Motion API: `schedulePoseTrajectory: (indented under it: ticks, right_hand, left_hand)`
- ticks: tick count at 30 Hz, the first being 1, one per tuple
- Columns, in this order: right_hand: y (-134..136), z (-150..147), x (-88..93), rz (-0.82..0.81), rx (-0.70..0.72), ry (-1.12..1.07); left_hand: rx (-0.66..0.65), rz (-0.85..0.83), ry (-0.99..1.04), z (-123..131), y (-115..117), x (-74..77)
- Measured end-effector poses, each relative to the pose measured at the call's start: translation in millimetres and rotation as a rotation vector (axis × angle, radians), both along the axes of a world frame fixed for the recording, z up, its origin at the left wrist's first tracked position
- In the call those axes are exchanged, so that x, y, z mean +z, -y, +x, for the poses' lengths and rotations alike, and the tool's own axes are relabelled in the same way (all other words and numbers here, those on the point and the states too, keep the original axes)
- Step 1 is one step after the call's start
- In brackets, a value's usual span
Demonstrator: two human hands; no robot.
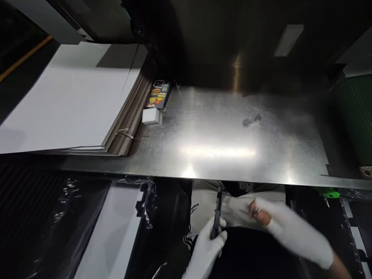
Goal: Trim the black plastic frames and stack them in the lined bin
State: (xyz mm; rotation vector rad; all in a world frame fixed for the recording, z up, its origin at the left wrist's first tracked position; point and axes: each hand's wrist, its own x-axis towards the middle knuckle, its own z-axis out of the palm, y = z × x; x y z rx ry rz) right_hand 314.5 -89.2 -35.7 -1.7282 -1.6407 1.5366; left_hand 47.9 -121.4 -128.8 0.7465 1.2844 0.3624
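Your left hand (pixel 205 248) is closed around the slim dark tool (pixel 217 211), upright just below the near edge of the steel table (pixel 232 147), so hold that grip steady and bring your right hand (pixel 287 228), too blurred to tell spread from curled, in slowly.

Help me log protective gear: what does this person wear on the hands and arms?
Both the left hand and the right hand wear white fabric gloves. The right glove seems to stop short of the fingertips, leaving them uncovered. Past its cuff no sleeve shows; the left wrist is cut off by the picture's edge.
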Motion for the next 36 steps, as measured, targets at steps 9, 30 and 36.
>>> schedulePoseTrajectory:
  ticks: [9, 30, 36]
  right_hand:
    - [49, -83, -64.3, -0.082, 0.088, 0.197]
    - [50, -77, -66.0, -0.129, 0.133, 0.155]
    - [54, -81, -72.9, -0.142, 0.095, 0.178]
  left_hand:
    - [-0.306, 0.252, -0.197, 19, -6, 19.0]
    - [-0.309, 0.232, -0.247, 24, 0, 22.1]
    - [-0.326, 0.227, -0.245, 25, 0, 19.7]
